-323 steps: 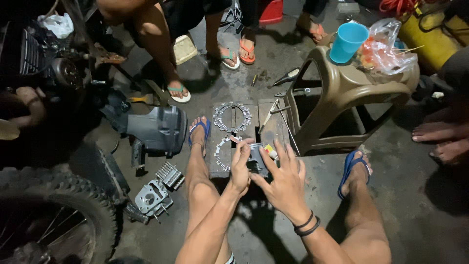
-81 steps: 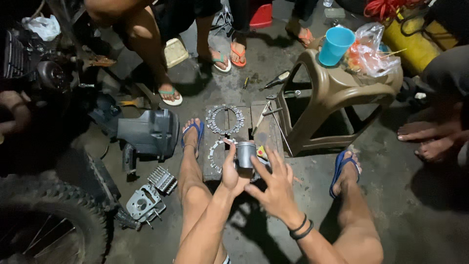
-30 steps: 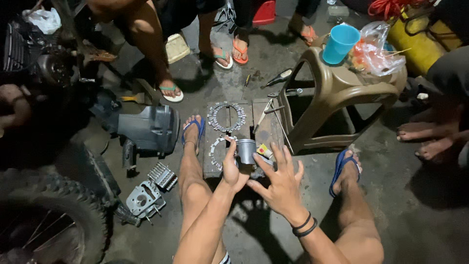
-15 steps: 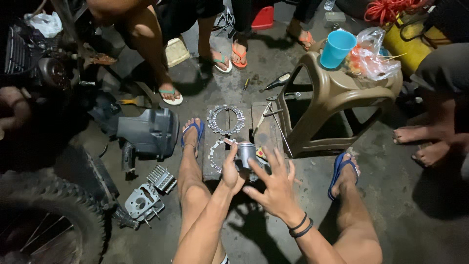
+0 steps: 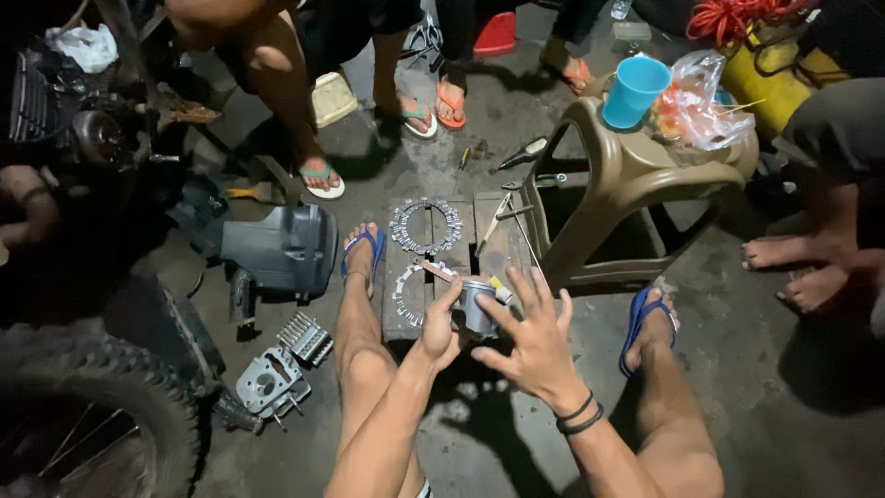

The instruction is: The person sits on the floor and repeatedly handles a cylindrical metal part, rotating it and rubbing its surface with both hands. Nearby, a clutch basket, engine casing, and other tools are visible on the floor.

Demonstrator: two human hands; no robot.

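Several people crouch on a stained concrete floor [image 5: 737,387], dimly lit, with a knobby motorcycle tyre [image 5: 83,415] at one side. Low wooden boards [image 5: 433,263] serve as the surface, carrying toothed clutch rings [image 5: 426,226]. Above them the left hand [image 5: 441,323] grasps a small metal piston [image 5: 477,307], while the right hand [image 5: 535,337] touches it with spread, loose fingers. Nearby, a tan plastic stool [image 5: 636,180] bears a blue cup [image 5: 634,90] and a clear crumpled plastic bag [image 5: 705,97].

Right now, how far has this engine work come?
Stripped: cylinder head and toothed rings lie loose beside the wooden block. In hand: left hand holds a metal cylinder, right hand touching it. Nothing looks refitted.
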